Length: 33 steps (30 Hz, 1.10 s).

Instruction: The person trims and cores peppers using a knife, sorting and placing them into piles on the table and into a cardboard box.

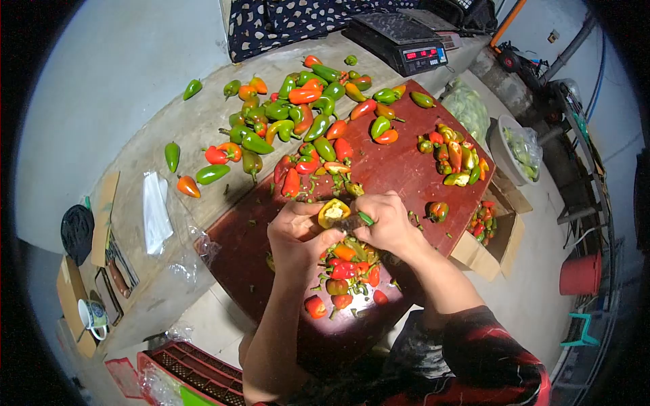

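My left hand (298, 229) holds a cut pepper (334, 212) over the red board, its pale inside facing up. Beside it, my right hand (383, 220) is closed round a green handle (365, 218), with a dark blade reaching to the pepper. Below my hands lie red and orange pepper pieces (344, 271) and green stems. Beyond them, a large pile of green, red and orange peppers (305, 122) spreads over the board and the concrete ledge. A smaller group of peppers (457, 157) lies at the right, with a single pepper (437, 211) nearer me.
A scale (399, 46) with a lit display stands at the back. On the right are a cardboard box (509, 243) holding peppers, a white tub (502, 150) and a bag of green produce (466, 108). White plastic bags (157, 211) lie left; a red crate (189, 372) sits lower left.
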Motion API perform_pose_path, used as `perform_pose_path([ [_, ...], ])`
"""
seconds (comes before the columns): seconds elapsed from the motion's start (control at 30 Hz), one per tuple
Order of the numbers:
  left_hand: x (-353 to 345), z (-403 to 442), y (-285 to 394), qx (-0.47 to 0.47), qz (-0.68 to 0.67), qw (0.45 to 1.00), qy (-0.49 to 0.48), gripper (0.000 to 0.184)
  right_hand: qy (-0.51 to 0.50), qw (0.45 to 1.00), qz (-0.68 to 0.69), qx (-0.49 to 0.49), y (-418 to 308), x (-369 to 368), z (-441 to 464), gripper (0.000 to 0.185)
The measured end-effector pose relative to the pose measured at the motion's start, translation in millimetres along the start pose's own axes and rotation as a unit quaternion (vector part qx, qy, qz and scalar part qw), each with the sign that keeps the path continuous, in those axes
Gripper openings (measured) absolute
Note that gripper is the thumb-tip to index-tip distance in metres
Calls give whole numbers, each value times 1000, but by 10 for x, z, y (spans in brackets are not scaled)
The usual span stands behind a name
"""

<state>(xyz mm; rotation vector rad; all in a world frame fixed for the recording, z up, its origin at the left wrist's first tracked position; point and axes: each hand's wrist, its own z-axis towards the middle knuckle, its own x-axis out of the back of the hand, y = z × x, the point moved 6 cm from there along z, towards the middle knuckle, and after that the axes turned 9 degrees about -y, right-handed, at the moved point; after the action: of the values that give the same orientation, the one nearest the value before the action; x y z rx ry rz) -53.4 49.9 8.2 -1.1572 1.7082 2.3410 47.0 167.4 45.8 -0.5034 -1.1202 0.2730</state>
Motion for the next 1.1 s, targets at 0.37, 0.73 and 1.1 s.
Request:
perform_pose_path([
  [0.37,-23,-21,-14,9,-9,999,-44,38,-37,993,-47,-102,299,-101,-20,18],
  [0.73,-39,29,-67,31,152,987,-47,40,-31,984,14,-176,441,3,-5,19],
  [1.1,246,140,-178,54,390,919,4,51,83,974,50,-205,759,479,-73,22],
])
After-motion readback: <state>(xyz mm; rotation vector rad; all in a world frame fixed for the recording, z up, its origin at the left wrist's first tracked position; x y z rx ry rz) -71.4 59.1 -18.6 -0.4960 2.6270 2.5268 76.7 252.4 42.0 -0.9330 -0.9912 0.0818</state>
